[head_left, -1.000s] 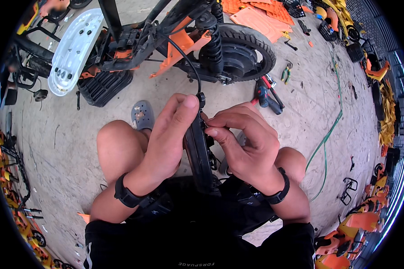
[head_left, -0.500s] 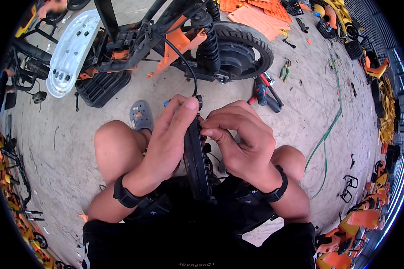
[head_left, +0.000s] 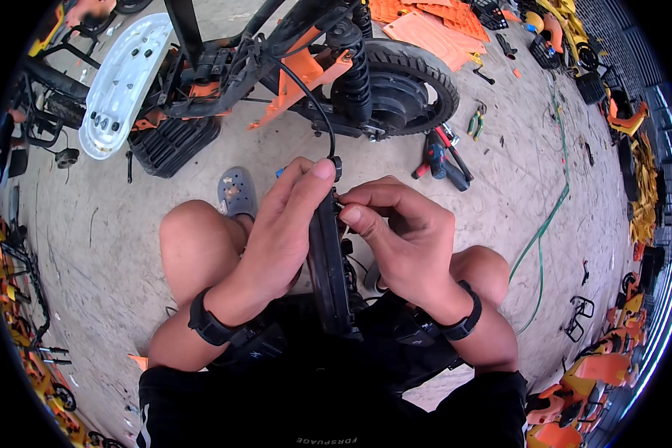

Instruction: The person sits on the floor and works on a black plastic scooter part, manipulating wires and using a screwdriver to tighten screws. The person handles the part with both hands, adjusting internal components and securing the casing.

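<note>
My left hand (head_left: 280, 231) is closed around the upper end of a long, narrow black part (head_left: 325, 272), which stands between my knees. Its thumb presses near a round black fitting (head_left: 337, 169) at the top. From there a black cable (head_left: 317, 108) runs up to the frame of a two-wheeler (head_left: 231, 78). At the right side of the part, my right hand (head_left: 411, 243) pinches with thumb and forefinger. Something small and pale shows at those fingertips, too small to name. A bit of blue (head_left: 280, 172) peeks out beside the left fingers.
The two-wheeler's rear wheel (head_left: 407, 93) is ahead. On the floor lie a cordless power tool (head_left: 439, 157) and green-handled pliers (head_left: 476, 123). A green hose (head_left: 549, 224) trails along the right. Orange panels (head_left: 433, 37) lie at the back, and a white tray-like plate (head_left: 127, 86) stands left.
The right hand's fingers have curled and shifted slightly, and a pale bit now shows at the thumb and forefinger. The left hand keeps its hold. The whole view has shifted slightly.
</note>
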